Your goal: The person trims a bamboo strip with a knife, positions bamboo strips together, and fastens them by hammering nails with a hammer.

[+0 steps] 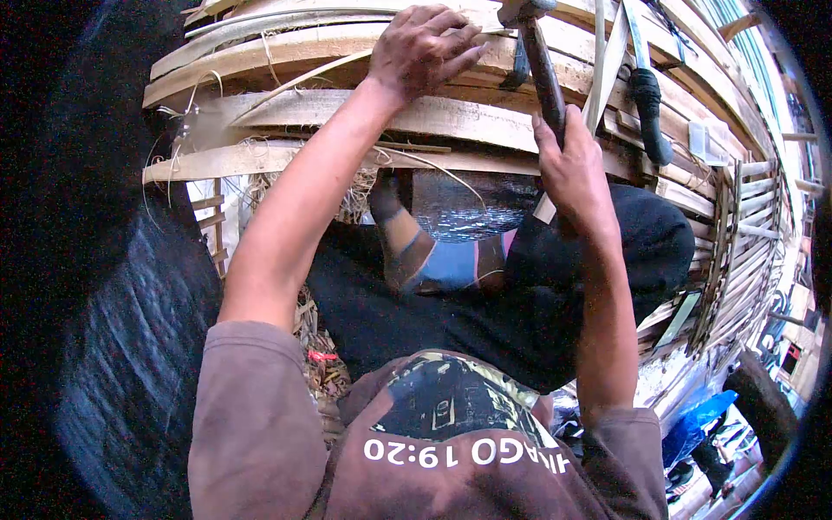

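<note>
My left hand (422, 54) lies over the upper planks at the top middle, its fingers bent and pointing right. A thin pale strip (303, 80) runs from beneath it down to the left; whether the fingers grip it is hidden. My right hand (570, 160) is wrapped round the dark handle of a hammer (546, 82), whose metal head sits at the top edge, just right of my left hand. Long light wooden planks (468, 121) lie across the view under both hands. Beside the hammer, a dark strap or clip (517, 65) crosses a plank.
A blade with a black-wrapped handle (648, 113) rests on the planks at the right, near a clear plastic container (708, 143). Bamboo slats (750, 234) stand farther right. Dry shavings (325, 373) lie below left. A blue bag (698, 425) is at the lower right.
</note>
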Demonstrator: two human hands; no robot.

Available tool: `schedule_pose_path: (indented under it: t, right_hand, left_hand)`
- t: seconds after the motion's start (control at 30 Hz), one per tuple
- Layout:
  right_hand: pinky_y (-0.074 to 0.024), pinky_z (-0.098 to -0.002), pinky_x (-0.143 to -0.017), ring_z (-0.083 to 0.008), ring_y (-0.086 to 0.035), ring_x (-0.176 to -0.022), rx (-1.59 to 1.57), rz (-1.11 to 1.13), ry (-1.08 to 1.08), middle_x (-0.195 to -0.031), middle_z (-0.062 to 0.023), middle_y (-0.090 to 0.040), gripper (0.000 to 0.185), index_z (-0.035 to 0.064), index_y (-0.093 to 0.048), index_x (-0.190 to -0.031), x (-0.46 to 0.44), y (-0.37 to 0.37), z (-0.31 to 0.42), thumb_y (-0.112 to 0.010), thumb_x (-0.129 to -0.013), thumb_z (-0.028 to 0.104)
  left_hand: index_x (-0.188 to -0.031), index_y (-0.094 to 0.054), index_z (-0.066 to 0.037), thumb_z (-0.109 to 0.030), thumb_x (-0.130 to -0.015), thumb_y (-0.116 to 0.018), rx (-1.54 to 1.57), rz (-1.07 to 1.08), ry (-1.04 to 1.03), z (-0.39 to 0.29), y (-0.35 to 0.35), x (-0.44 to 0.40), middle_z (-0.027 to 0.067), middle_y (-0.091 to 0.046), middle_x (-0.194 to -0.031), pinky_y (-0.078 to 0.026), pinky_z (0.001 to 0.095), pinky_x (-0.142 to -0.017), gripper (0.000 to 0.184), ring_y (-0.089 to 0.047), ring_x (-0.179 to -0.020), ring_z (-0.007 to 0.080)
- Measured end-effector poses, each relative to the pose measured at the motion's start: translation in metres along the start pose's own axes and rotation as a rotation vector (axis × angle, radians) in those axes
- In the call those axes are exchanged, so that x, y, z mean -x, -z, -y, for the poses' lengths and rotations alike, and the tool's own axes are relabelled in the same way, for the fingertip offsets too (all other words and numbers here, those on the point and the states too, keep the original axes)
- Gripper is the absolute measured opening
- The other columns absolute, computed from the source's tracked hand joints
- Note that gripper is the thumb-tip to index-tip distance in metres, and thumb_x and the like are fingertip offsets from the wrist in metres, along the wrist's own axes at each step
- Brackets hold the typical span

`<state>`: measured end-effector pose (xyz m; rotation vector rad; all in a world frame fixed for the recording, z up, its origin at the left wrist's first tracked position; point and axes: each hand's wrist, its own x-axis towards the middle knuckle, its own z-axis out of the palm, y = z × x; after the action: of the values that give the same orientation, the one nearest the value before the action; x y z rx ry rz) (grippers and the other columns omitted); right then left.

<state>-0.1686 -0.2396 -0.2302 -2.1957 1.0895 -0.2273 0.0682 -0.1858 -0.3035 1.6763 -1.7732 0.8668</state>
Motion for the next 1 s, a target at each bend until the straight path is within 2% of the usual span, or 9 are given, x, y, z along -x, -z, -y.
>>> schedule_pose_path:
  t: [0.07,0.13,0.33,0.5,0.53,0.73,0.77,0.9,1.0]
  right_hand:
    - [-0.042,-0.0583,-0.072,-0.0555,-0.056,-0.085,0.013,0.025,-0.008,-0.083,-0.0353,-0.059,0.03,0.0006,-0.045,-0.099,-0.002,0.003,0.003,-0.054,-0.096,0.029]
    - [-0.0423,-0.0578,-0.073,-0.0551,-0.056,-0.087,0.024,0.05,-0.013,-0.085,-0.0356,-0.059,0.031,0.0001,-0.045,-0.099,-0.001,0.001,0.001,-0.055,-0.095,0.029]
    - [-0.0433,-0.0564,-0.078,-0.053,-0.057,-0.092,0.082,0.019,-0.039,-0.089,-0.0351,-0.061,0.034,-0.002,-0.047,-0.102,-0.01,-0.001,0.005,-0.054,-0.095,0.031]
    - [-0.0471,-0.0441,-0.069,-0.0363,-0.062,-0.074,-0.15,-0.027,-0.098,-0.078,-0.0236,-0.061,0.04,0.0009,-0.054,-0.101,-0.004,0.005,-0.007,-0.054,-0.097,0.04]
    - [-0.0475,-0.0437,-0.067,-0.0366,-0.063,-0.073,-0.114,-0.134,-0.019,-0.077,-0.023,-0.062,0.038,0.0014,-0.054,-0.102,-0.002,0.009,-0.005,-0.053,-0.098,0.039]
    - [-0.0486,-0.0449,-0.067,-0.039,-0.066,-0.076,-0.129,-0.171,0.069,-0.08,-0.0241,-0.063,0.035,0.0015,-0.054,-0.107,0.019,0.0,-0.018,-0.055,-0.098,0.035]
    - [-0.0481,-0.0441,-0.067,-0.038,-0.065,-0.076,-0.18,-0.135,-0.049,-0.08,-0.0242,-0.063,0.037,0.0013,-0.055,-0.107,0.025,-0.01,-0.014,-0.054,-0.098,0.037]
    - [-0.0469,-0.0442,-0.066,-0.036,-0.061,-0.07,-0.227,-0.135,-0.014,-0.074,-0.0212,-0.06,0.036,0.0006,-0.053,-0.105,0.034,-0.035,-0.017,-0.053,-0.099,0.036]
    - [-0.0458,-0.0414,-0.059,-0.0281,-0.058,-0.061,-0.294,-0.107,-0.013,-0.068,-0.0152,-0.056,0.036,0.0002,-0.053,-0.101,0.035,-0.04,-0.023,-0.052,-0.099,0.036]
  left_hand:
    - [-0.104,-0.072,-0.016,-0.032,-0.084,-0.068,0.012,0.02,0.033,-0.001,-0.001,0.002,0.0019,-0.066,-0.103,-0.05,0.0351,-0.085,0.026,-0.062,-0.1,0.0196]
    - [-0.102,-0.07,-0.009,-0.031,-0.083,-0.068,0.06,-0.004,0.058,-0.003,0.005,-0.002,0.0072,-0.066,-0.099,-0.05,0.0392,-0.084,0.03,-0.062,-0.096,0.0257]
    - [-0.102,-0.073,-0.017,-0.034,-0.084,-0.068,-0.065,0.036,0.016,-0.003,-0.004,0.01,0.0013,-0.066,-0.105,-0.05,0.0358,-0.086,0.026,-0.062,-0.102,0.019]
    - [-0.109,-0.071,-0.019,-0.032,-0.083,-0.068,-0.037,0.005,0.042,0.002,-0.009,0.014,0.0,-0.065,-0.108,-0.048,0.0345,-0.091,0.029,-0.061,-0.102,0.019]
    - [-0.11,-0.071,-0.019,-0.032,-0.083,-0.067,-0.051,0.025,0.001,0.003,-0.009,0.016,-0.0001,-0.065,-0.108,-0.048,0.034,-0.091,0.031,-0.06,-0.103,0.0188]
    - [-0.107,-0.072,-0.02,-0.032,-0.084,-0.066,0.03,0.001,0.089,0.001,-0.009,0.013,-0.0009,-0.066,-0.105,-0.049,0.0343,-0.089,0.027,-0.061,-0.1,0.0187]
    - [-0.104,-0.074,-0.021,-0.033,-0.085,-0.066,0.049,-0.011,0.101,0.001,-0.009,0.012,-0.0011,-0.067,-0.101,-0.049,0.034,-0.087,0.024,-0.061,-0.097,0.019]
    - [-0.1,-0.074,-0.021,-0.029,-0.083,-0.069,0.066,-0.057,0.096,0.003,-0.013,0.011,-0.0018,-0.068,-0.098,-0.051,0.0345,-0.085,0.02,-0.063,-0.093,0.0198]
    - [-0.101,-0.074,-0.017,-0.028,-0.083,-0.071,0.1,-0.038,0.166,-0.002,-0.008,0.01,0.0002,-0.068,-0.099,-0.053,0.0358,-0.082,0.021,-0.064,-0.092,0.0203]
